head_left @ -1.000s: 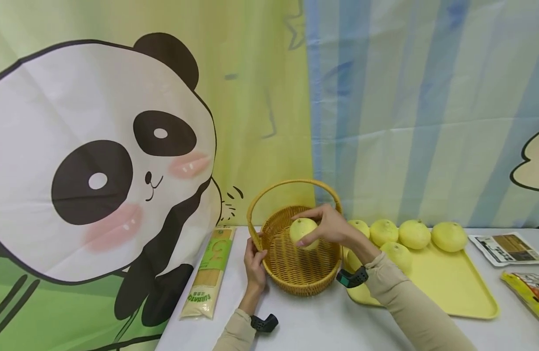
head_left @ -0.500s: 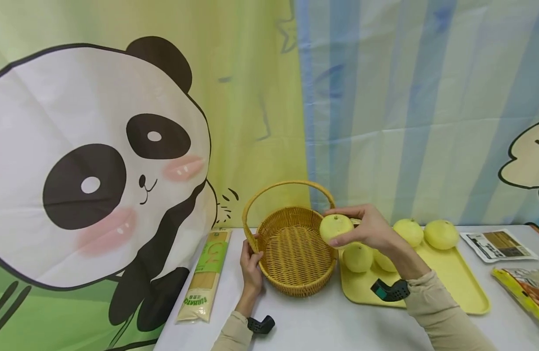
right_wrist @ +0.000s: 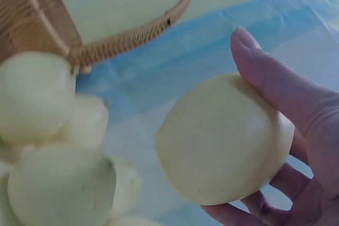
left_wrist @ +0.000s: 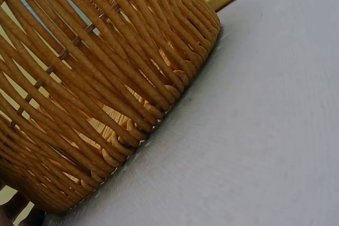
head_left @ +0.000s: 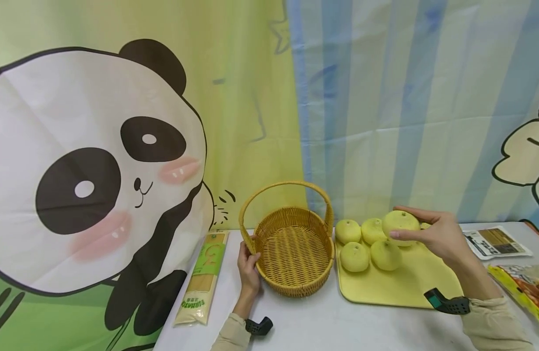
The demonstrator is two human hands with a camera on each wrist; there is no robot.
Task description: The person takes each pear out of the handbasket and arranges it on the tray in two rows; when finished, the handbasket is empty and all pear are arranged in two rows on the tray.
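My right hand [head_left: 447, 239] grips a round pale-yellow fruit [head_left: 401, 225] with thumb and fingers, over the back of the yellow tray [head_left: 420, 280]. The right wrist view shows that fruit [right_wrist: 225, 141] between the thumb and curled fingers. Several similar fruits [head_left: 354, 257] sit on the tray, partly hidden behind the held one. With my left hand [head_left: 249, 270] I hold the left side of a wicker basket [head_left: 293, 291], near where its arched handle meets the rim. The basket's woven floor shows from above. In the left wrist view, the basket wall [left_wrist: 116, 67] fills much of the picture.
A spaghetti packet [head_left: 203, 278] lies left of the basket. Right of the tray are a flat white-edged packet [head_left: 497, 242] and a yellow-edged food bag [head_left: 524, 292]. A printed curtain [head_left: 374, 107] hangs along the table's back edge.
My right hand has moved right, carrying the fruit from over the basket to over the back of the tray. My left hand keeps its hold on the basket.
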